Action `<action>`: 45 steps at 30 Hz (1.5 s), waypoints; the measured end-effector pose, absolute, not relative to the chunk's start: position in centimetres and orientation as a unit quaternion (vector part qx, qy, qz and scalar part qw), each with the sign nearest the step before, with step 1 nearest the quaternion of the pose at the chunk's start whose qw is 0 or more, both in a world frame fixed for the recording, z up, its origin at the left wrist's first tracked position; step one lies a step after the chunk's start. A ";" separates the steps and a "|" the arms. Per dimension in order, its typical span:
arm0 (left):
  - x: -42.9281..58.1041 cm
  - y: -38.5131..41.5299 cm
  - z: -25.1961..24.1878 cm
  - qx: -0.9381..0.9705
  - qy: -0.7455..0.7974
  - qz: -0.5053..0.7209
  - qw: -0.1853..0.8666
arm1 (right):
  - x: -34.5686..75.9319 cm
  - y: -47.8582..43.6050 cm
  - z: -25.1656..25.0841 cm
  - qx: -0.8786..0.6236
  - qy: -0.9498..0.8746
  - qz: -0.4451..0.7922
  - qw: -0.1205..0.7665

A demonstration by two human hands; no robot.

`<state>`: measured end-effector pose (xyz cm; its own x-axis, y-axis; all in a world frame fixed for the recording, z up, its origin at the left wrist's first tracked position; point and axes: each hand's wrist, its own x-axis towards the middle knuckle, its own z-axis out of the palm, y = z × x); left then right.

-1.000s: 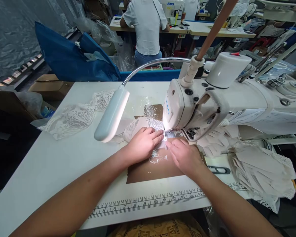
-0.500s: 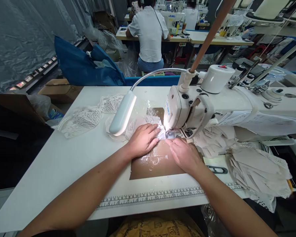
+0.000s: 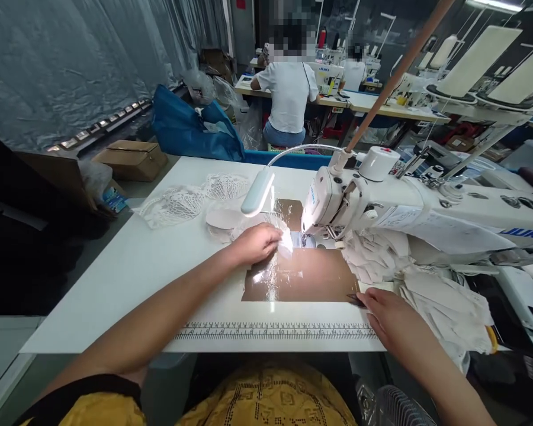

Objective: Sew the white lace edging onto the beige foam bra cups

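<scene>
Glare blurs the small white lace piece (image 3: 286, 244) pinched under the left hand (image 3: 256, 242)'s curled fingers beside the white sewing machine (image 3: 426, 213)'s needle. The right hand (image 3: 388, 316) has left the needle for half-hidden dark snips (image 3: 354, 299); its grip is unclear. Around them lies a white sewing table (image 3: 128, 272) in a workshop.

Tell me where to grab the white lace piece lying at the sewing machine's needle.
Probably its free left edge, coming from the left front. The lace piece lies flat on the brown plate, its right end tucked beneath the sewing machine head, which blocks the right and rear. The left hand rests on that edge.
</scene>
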<state>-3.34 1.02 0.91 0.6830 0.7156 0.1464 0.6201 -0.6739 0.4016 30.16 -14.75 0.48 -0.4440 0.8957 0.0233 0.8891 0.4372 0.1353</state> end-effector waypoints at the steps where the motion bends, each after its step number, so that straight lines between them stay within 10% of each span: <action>1: -3.5 0.2 1.5 0.911 0.340 0.124 0.195 | 30.4 -14.8 0.1 0.520 0.851 0.067 0.020; 6: -4.0 -3.9 4.2 0.904 0.195 0.042 0.379 | 31.2 -14.4 -1.1 0.504 0.861 0.070 -0.018; 20: -6.0 0.7 2.2 0.736 0.488 0.147 0.445 | 28.9 -14.4 0.7 0.523 0.822 -0.026 -0.222; 45: -4.3 -1.5 1.6 0.642 0.331 0.164 0.671 | 18.5 -4.8 1.9 0.461 0.719 -0.462 -0.238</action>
<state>-4.33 -1.45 1.61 0.7264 0.6462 -0.2339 0.2053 0.1207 0.9712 18.51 -4.85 1.87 -0.4611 0.8834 -0.0834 0.4435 0.1480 -0.8840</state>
